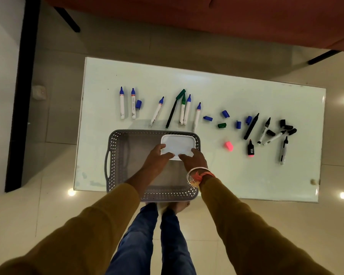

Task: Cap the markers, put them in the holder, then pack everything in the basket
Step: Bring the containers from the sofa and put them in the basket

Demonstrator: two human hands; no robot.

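A grey perforated basket (115, 155) stands at the near edge of a white table (246, 175). Inside it, at the far right corner, is a white rectangular holder (178, 143). My left hand (157, 157) and my right hand (195, 158) both grip the holder's near rim, fingers curled over the edge. Beyond the basket lie several uncapped markers with blue tips (122, 103) and a green one (182, 108). To the right lie loose blue caps (225, 114), a green cap (222, 125), a pink cap (228, 145), black markers (251, 126) and black caps (288, 127).
A red sofa (207, 16) on black legs stands beyond the table. A dark vertical frame (22, 96) runs along the left. My legs and feet are under the table's near edge, on a glossy tiled floor.
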